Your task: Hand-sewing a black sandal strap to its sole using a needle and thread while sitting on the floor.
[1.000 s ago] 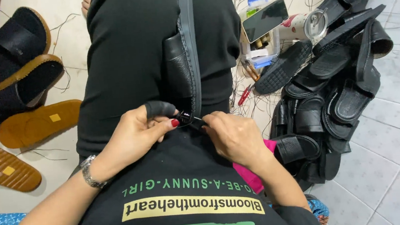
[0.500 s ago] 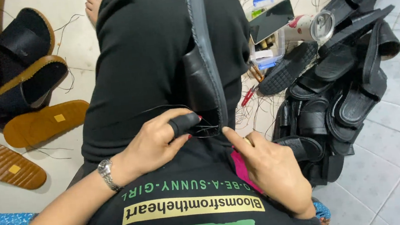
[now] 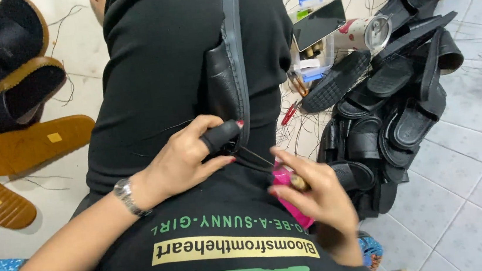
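Head view, looking down at lap. Person seated on tiled floor [image 3: 478, 148], legs in black trousers.

Left hand [image 3: 187, 158]: forearm comes in from lower left, wrist slightly bent, wristwatch [image 3: 125, 197] on it. Fingers curled, grip closed on the near end of a black sandal piece [image 3: 228, 66] that lies lengthwise along the thigh, running away from the hand. Forefinger wears a black finger guard [image 3: 221, 136], pressed against the piece's edge.

Right hand [image 3: 311, 196]: just right of and nearer than the left grip, wrist low over the shirt hem, fingers loosely bent. Grip closed around a pink-handled tool [image 3: 285, 179]; a thin dark needle or thread [image 3: 254, 155] runs from it up to the sandal piece at the left grip. Cannot tell which it is.

Surroundings: right of the right grip, a pile of black sandal straps and soles [image 3: 392, 115]; beyond it a clear plastic box [image 3: 311, 67] with a phone [image 3: 318, 23] on top. Far left of the left grip, tan soles [image 3: 35, 143].
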